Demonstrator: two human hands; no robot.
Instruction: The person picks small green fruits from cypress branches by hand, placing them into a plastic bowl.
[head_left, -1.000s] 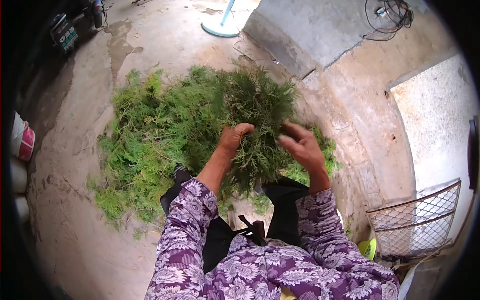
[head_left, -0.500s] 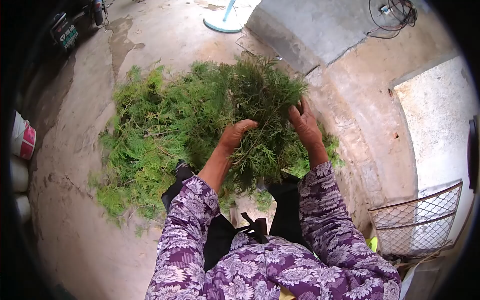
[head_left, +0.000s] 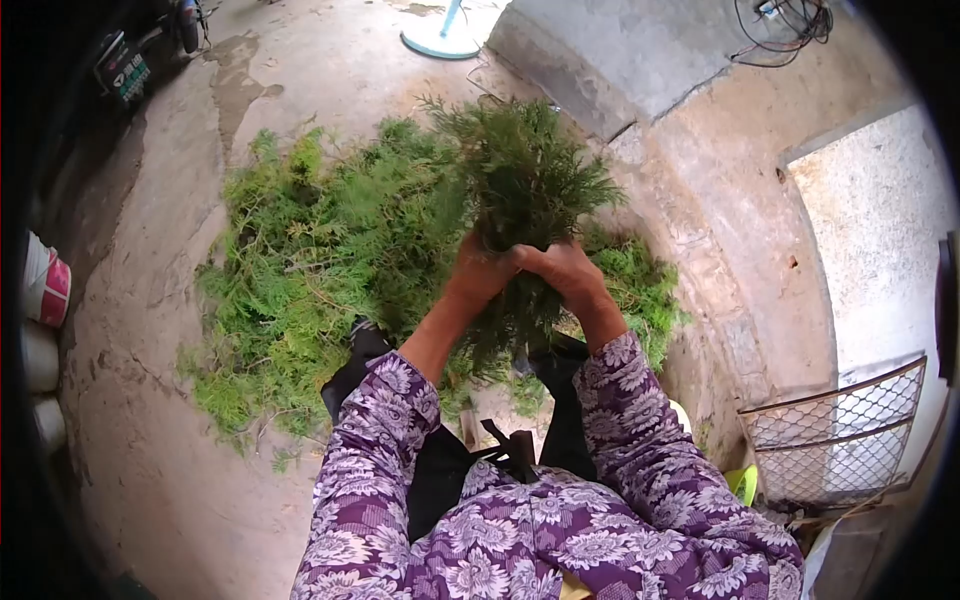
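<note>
A bunch of green conifer sprigs (head_left: 530,175) stands in front of me, its feathery tops fanning out above my hands. My left hand (head_left: 480,268) wraps round its left side, and my right hand (head_left: 563,268) closes round the right side at the same height. The two thumbs meet at the front of the bunch. Darker foliage hangs below the grip. Behind and to the left, a wide heap of cut conifer branches (head_left: 310,270) lies on the floor, with more of it right of my hands. The fingers behind the bunch are hidden.
A round pale-blue stand base (head_left: 440,44) sits on the concrete floor (head_left: 150,430) at the back. Coiled black cable (head_left: 790,35) lies at upper right. A rusty mesh panel (head_left: 835,440) is at lower right; white buckets (head_left: 42,285) stand at the left edge.
My right hand has moved left and down and closed round the bunch beside my left hand. The sprigs are gathered tighter and the hands now meet.
</note>
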